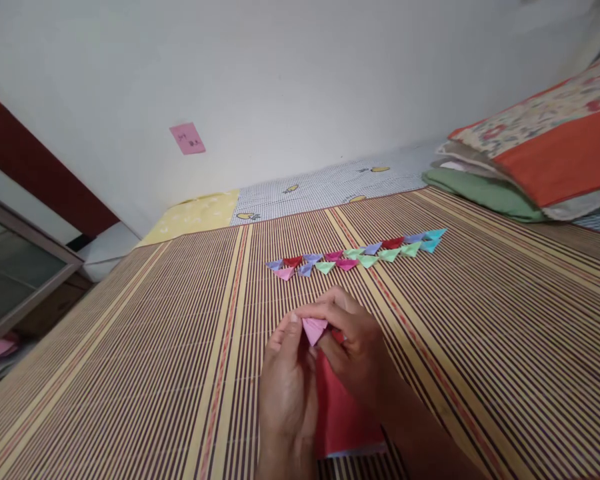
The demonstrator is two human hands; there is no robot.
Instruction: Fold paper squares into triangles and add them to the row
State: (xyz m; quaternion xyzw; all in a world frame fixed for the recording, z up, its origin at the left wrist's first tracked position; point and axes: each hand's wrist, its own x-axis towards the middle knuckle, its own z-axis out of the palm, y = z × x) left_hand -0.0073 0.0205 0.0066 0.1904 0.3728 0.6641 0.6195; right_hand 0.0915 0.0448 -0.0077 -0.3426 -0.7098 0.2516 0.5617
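Between my two hands is a small pink folded paper triangle [314, 329], one point facing down toward me. My left hand [287, 380] pinches its left side with thumb and fingers. My right hand [353, 340] grips the right side, its forefinger laid along the top edge. Beneath the hands lies a red sheet of paper [347, 420], partly covered by them. Beyond my fingers, two rows of folded paper triangles [367, 261] in blue, red, pink, green and turquoise rest on the striped mat [145, 360].
Folded bedding [555, 153] in orange, floral and green is stacked at the right. A checked cloth [320, 187] and a yellow cloth [195, 213] run along the white wall [300, 80]. A pink note [187, 139] is on the wall. At left stands a glass-panelled frame [20, 260].
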